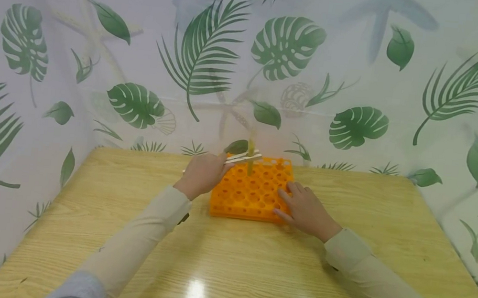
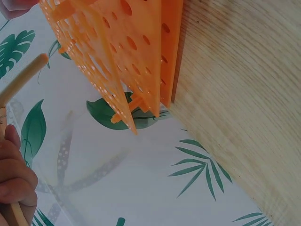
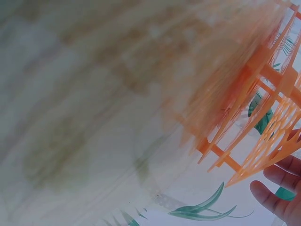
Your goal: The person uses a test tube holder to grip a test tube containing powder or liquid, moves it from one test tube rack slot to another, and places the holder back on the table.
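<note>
My left hand (image 1: 204, 174) grips a pair of pale wooden chopsticks (image 1: 238, 158) that point right over the rack. A slim, blurred, yellowish see-through tube (image 1: 251, 150) stands upright at their tips, its lower end overlapping the rack holes in the head view. The orange plastic test tube rack (image 1: 250, 212) sits on the table. Curled fingers (image 2: 16, 188) and one rounded chopstick end (image 2: 28, 75) show in the left wrist view. My right hand (image 1: 306, 210) rests against the rack's right side with fingers spread; its fingertips are right at the rack edge in the right wrist view.
The wood-grain table (image 1: 236, 264) extends around the rack on all sides. Behind it hangs a white cloth (image 1: 305, 136) printed with green leaves, close to the rack's back edge. Something blurred and pale covers much of the right wrist view.
</note>
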The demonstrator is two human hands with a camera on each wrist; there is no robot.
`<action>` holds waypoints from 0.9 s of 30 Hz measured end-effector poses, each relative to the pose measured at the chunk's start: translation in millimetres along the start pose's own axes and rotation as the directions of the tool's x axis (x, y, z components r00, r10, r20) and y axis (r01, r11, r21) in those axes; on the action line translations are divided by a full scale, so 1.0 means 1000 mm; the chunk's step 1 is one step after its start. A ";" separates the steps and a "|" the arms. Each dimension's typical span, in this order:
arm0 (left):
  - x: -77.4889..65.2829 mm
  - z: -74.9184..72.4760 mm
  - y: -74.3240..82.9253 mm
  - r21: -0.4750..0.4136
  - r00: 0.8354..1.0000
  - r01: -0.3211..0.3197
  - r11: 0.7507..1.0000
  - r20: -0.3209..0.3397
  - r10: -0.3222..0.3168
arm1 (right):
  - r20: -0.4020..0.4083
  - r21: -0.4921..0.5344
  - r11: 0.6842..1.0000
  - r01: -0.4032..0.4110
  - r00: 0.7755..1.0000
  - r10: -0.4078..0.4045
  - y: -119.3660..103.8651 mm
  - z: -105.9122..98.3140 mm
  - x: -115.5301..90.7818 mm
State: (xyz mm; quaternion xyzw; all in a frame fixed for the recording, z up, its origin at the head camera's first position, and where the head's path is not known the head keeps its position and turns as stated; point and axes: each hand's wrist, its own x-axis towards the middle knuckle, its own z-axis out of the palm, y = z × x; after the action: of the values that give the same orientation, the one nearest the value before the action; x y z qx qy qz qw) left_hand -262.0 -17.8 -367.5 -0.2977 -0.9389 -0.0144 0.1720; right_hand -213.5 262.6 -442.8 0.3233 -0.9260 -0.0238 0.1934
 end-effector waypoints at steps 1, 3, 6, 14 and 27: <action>0.000 0.001 0.000 0.005 1.000 0.001 1.000 -0.001 -0.001 | 0.001 0.000 1.000 -0.001 1.000 0.001 0.000 0.000 0.000; 0.002 0.003 -0.001 0.006 1.000 0.001 1.000 -0.008 -0.001 | 0.003 0.002 1.000 -0.001 1.000 0.001 0.000 -0.001 0.001; 0.003 0.006 -0.002 0.011 1.000 0.002 1.000 -0.022 -0.002 | 0.007 0.003 1.000 -0.002 1.000 0.002 0.001 -0.001 0.001; 0.005 0.013 -0.003 0.010 0.999 0.017 1.000 -0.046 -0.017 | -0.009 0.004 1.000 0.002 1.000 -0.002 0.001 -0.001 0.001; 0.007 0.019 -0.004 -0.013 0.999 0.040 0.999 -0.031 -0.041 | -0.005 -0.002 1.000 0.000 1.000 0.000 -0.001 -0.003 0.000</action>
State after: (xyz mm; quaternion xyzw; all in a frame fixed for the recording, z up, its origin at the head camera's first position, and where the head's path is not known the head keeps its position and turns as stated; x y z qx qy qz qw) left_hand -276.0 -14.9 -383.0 -0.2794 -0.9418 -0.0282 0.1847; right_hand -211.7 262.1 -440.1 0.3230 -0.9256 -0.0237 0.1959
